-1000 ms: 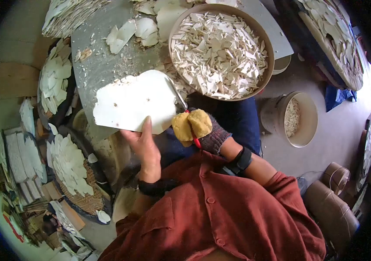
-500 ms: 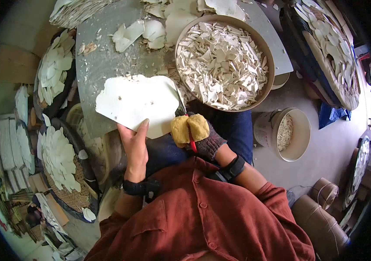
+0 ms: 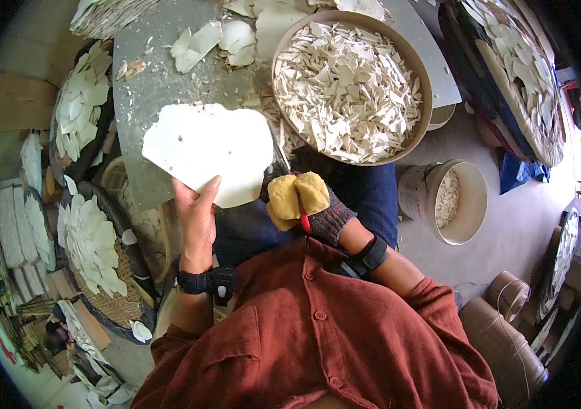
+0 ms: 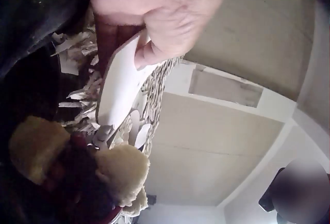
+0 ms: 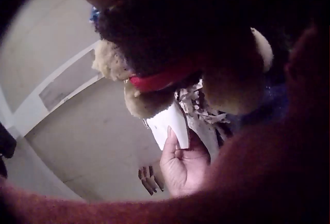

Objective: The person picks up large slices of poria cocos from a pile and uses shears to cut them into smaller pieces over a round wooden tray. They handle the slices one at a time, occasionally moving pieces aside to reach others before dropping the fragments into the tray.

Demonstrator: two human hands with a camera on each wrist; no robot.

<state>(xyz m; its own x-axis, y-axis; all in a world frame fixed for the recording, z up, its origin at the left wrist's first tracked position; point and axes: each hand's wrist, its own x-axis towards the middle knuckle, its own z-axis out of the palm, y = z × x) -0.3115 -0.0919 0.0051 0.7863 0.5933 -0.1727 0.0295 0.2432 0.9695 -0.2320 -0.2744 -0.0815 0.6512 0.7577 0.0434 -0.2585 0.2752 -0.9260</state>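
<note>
My bare left hand [image 3: 196, 215] pinches the lower edge of a thin white sheet [image 3: 209, 151], thumb on its upper face. The sheet has an uneven outline and a few small dark spots. My right hand [image 3: 331, 217], in a dark knitted glove, grips red-handled shears [image 3: 305, 221] with thick yellow foam [image 3: 314, 192] around the handles. The metal blades [image 3: 279, 154] lie along the sheet's right edge. Seen from the left wrist, the sheet [image 4: 121, 82] stands nearly edge-on, its lower end at the blades. Foam and glove hide most of the right fingers.
A large round pan [image 3: 427, 102] full of white chips stands on the grey table [image 3: 133, 109], beside loose white pieces [image 3: 197, 46]. A bucket [image 3: 474, 211] with chips stands on the floor at right. Woven trays [image 3: 103, 286] of white pieces lie at left. Another person [image 4: 299, 190] shows beyond.
My left hand has turned the sheet clockwise and shifted it slightly left. The right hand keeps its grip on the shears, whose blades stay by the sheet's right edge.
</note>
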